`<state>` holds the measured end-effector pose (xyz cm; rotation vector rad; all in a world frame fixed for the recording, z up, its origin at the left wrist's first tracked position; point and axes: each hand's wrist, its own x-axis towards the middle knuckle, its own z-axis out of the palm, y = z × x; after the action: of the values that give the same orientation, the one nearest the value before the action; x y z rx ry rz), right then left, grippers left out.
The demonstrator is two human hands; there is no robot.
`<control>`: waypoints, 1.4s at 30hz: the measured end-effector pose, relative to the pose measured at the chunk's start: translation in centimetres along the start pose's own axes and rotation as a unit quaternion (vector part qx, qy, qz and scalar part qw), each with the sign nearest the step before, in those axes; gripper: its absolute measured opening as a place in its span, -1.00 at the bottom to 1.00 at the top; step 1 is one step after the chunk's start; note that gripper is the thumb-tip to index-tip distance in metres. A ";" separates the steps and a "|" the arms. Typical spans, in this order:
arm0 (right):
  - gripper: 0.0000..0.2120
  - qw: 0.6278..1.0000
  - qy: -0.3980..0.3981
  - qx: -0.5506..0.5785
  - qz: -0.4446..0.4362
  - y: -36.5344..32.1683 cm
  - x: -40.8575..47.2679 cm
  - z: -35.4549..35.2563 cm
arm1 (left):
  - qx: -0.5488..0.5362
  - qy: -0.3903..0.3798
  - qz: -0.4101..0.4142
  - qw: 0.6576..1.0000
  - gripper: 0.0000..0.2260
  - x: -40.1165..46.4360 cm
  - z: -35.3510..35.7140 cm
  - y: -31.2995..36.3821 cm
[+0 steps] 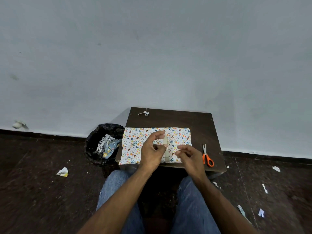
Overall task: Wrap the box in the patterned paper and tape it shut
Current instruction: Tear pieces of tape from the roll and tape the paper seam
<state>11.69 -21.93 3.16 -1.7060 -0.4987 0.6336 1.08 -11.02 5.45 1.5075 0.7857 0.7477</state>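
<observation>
One strip of pale tape point(165, 147) runs from 12 to 6 o'clock across the seam of the patterned paper point(135, 146), which already covers the box point(179, 135). The parcel lies flat at the near-left part of the dark tabletop point(199, 122), its left end jutting past the edge toward the black bin point(101, 144) at 9 o'clock.

Your left hand point(152, 154) hovers over the seam, fingers loosely curled, thumb and forefinger close to the tape; whether they pinch it, you cannot tell. Your right hand point(190, 156) sits at 3 o'clock of the seam, fingers relaxed, holding nothing.

Handling, as a guess: flat, light, stiff under the wrap; glossy paper likely slides and creases easily. Press with flat fingers along the tape, and steady the parcel by its long edges, not the loose ends. Left end flaps look unfinished.

Orange scissors point(207, 157) lie at 3 o'clock, apart from the parcel.
</observation>
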 end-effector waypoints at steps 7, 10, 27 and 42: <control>-0.92 0.925 0.089 -0.341 0.142 2.7 3.3 -6.5 | 0.009 -0.010 0.002 1.000 -0.56 0.1 0.0 0.4; -0.75 0.875 0.068 -0.453 0.155 3.5 3.7 -7.6 | 0.011 -0.009 -0.002 1.000 -0.56 0.1 0.0 0.4; -0.87 0.948 0.071 -0.073 0.303 1.0 5.7 -8.6 | 0.016 -0.008 -0.007 1.000 -0.53 0.2 -0.4 0.3; -0.45 0.798 -0.365 -0.477 -0.055 -5.9 5.9 -6.3 | 0.038 -0.003 -0.007 0.999 -0.66 0.4 -1.1 0.0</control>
<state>20.32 -21.61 9.12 -2.2841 -1.6826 1.0614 0.41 -10.12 5.57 1.5700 0.8273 0.7102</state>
